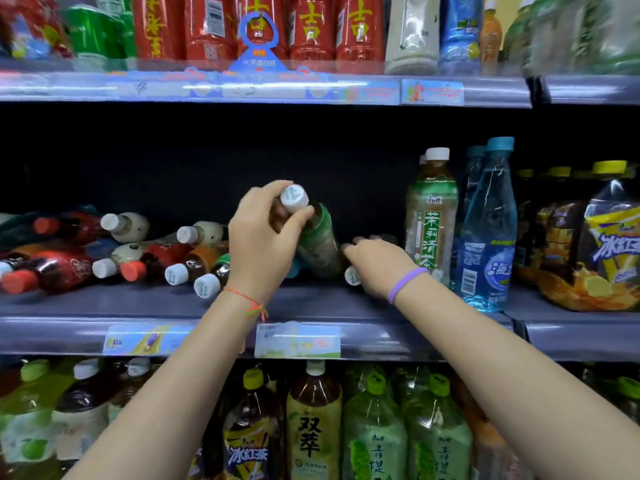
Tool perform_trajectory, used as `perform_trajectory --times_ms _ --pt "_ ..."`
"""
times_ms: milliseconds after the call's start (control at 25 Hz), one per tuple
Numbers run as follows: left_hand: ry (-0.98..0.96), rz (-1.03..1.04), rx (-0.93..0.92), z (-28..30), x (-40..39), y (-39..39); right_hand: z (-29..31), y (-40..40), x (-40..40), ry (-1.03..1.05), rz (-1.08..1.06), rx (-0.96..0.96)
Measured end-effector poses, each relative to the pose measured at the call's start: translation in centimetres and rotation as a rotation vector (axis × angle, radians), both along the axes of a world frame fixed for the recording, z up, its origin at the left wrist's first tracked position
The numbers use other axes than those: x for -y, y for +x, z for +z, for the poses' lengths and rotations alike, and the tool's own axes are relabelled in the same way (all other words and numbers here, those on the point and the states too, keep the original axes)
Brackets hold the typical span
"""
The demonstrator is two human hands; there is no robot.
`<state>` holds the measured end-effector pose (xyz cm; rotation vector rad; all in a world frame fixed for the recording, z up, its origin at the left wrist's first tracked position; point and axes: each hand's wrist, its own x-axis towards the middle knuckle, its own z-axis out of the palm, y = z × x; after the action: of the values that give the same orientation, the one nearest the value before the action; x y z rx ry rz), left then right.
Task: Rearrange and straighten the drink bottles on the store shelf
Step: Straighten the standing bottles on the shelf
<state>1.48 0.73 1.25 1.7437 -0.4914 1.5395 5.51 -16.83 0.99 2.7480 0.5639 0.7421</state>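
On the middle shelf (311, 303), my left hand (263, 237) grips the neck of a green-label tea bottle (317, 244) with a white cap, tilted up off the shelf. My right hand (377, 265) reaches over a lying bottle whose white cap (352, 275) shows under the palm; whether the fingers grip it is hidden. Several bottles (145, 258) with white and red caps lie toppled on the shelf's left part. A jasmine tea bottle (431, 216) and a blue water bottle (488, 230) stand upright to the right.
Yellow-wrapped iced tea packs (595, 244) fill the far right of the shelf. Red and green bottles (311, 26) line the shelf above. Large tea bottles (313, 420) stand on the shelf below. Price tags (298, 341) hang on the shelf edge.
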Motion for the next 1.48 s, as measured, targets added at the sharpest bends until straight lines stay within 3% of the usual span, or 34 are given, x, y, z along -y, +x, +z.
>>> perform_trajectory --times_ms 80,160,240,360,440,600,720,1160,1240,1360,1480 --pt "0.01 -0.053 0.072 1.3 -0.3 -0.2 -0.1 0.1 -0.1 0.02 0.019 0.012" --pt "-0.063 -0.231 0.05 2.4 -0.1 -0.3 -0.1 -0.5 -0.3 0.098 0.09 0.04" --pt "-0.173 -0.391 -0.074 3.4 0.5 -0.2 0.9 -1.5 -0.2 0.334 0.214 0.084" --pt "-0.268 -0.426 -0.315 4.3 1.4 1.9 3.5 -2.9 -0.3 0.78 0.347 0.176" --pt "-0.246 -0.415 -0.432 4.6 1.9 3.3 5.4 -3.2 -0.6 0.958 0.32 0.204" --pt "-0.12 -0.423 -0.537 3.5 1.6 4.4 7.7 -1.9 -1.3 1.086 0.148 0.137" --pt "0.037 -0.352 -0.596 1.7 0.5 4.4 8.0 -1.0 -1.4 1.07 0.071 0.13" --pt "0.036 -0.352 -0.672 0.8 -3.1 2.8 7.5 -0.9 -3.1 1.104 0.219 -0.034" --pt "0.074 -0.257 -0.708 0.6 -3.3 2.5 6.9 -1.8 -2.8 1.042 0.216 -0.074" --pt "0.189 0.023 -0.735 0.5 -2.9 2.5 6.0 -2.5 -2.2 0.793 0.053 0.049" --pt "0.202 -0.023 -0.769 0.7 -1.6 2.8 5.3 -2.9 -2.0 0.653 -0.075 0.232"
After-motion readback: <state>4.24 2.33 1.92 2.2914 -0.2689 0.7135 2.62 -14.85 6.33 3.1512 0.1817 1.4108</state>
